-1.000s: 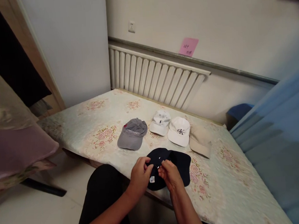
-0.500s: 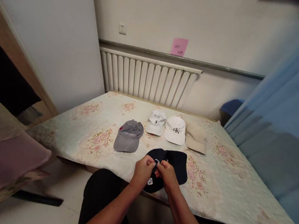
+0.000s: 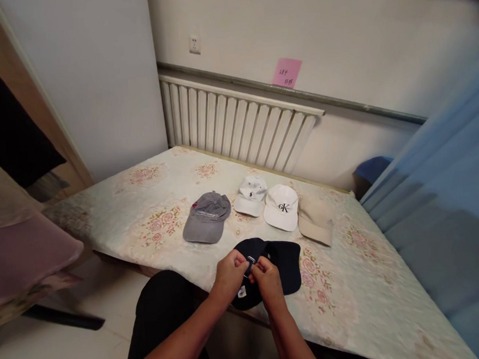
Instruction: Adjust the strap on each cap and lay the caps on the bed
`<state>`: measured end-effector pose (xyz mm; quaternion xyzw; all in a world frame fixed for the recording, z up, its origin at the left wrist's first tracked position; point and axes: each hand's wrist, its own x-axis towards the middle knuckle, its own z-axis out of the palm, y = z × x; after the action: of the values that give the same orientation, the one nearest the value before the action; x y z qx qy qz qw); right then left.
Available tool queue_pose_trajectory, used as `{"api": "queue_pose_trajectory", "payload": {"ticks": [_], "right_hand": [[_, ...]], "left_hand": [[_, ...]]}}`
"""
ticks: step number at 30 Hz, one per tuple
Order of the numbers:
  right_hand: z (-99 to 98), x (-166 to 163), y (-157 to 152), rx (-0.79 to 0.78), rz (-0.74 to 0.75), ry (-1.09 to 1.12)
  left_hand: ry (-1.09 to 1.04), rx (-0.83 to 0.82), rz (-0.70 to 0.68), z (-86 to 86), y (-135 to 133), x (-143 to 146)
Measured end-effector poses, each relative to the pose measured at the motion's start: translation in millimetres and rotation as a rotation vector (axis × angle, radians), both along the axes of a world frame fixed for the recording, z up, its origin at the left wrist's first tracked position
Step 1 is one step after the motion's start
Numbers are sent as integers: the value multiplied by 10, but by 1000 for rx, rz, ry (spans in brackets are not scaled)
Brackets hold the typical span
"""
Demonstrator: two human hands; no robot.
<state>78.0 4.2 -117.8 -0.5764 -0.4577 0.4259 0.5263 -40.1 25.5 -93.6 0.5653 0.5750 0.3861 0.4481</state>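
Note:
A dark navy baseball cap [image 3: 289,269] lies at the near edge of the bed, its brim pointing right and a small white label showing inside. My left hand [image 3: 230,273] pinches the cap's back strap beside a small metal buckle [image 3: 251,259]. From the other side my right hand [image 3: 268,278] is closed on the same strap, fingertips close to the left ones. Behind them sit a grey cap [image 3: 207,218], a small white cap [image 3: 250,196], a white cap with black "CK" letters [image 3: 281,208] and a beige cap [image 3: 315,220].
The caps lie on a bed with a pale floral cover [image 3: 161,185]. A white radiator [image 3: 235,125] runs along the wall behind. A blue curtain [image 3: 437,187] hangs at the right. My black-clad knee [image 3: 162,310] is beside the bed's near edge.
Both hands stay at the strap with only slight finger movement, and the buckle shows a little differently between them. The view has shifted slightly.

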Motion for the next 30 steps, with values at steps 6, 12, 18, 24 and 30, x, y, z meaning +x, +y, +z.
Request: {"api": "queue_pose_trajectory", "payload": {"ticks": [6, 12, 18, 24, 30], "right_hand": [[-13, -22, -6, 8, -23, -64], [-27, -34, -6, 9, -24, -103], [-4, -39, -19, 0, -12, -124], [-7, -45, -38, -15, 2, -135], [17, -73, -46, -32, 12, -137]], "left_hand": [[2, -15, 14, -14, 4, 5], [-147, 10, 10, -39, -23, 29], [-173, 61, -4, -44, -51, 34], [-142, 36, -14, -32, -46, 5], [-169, 52, -27, -43, -47, 1]]}}
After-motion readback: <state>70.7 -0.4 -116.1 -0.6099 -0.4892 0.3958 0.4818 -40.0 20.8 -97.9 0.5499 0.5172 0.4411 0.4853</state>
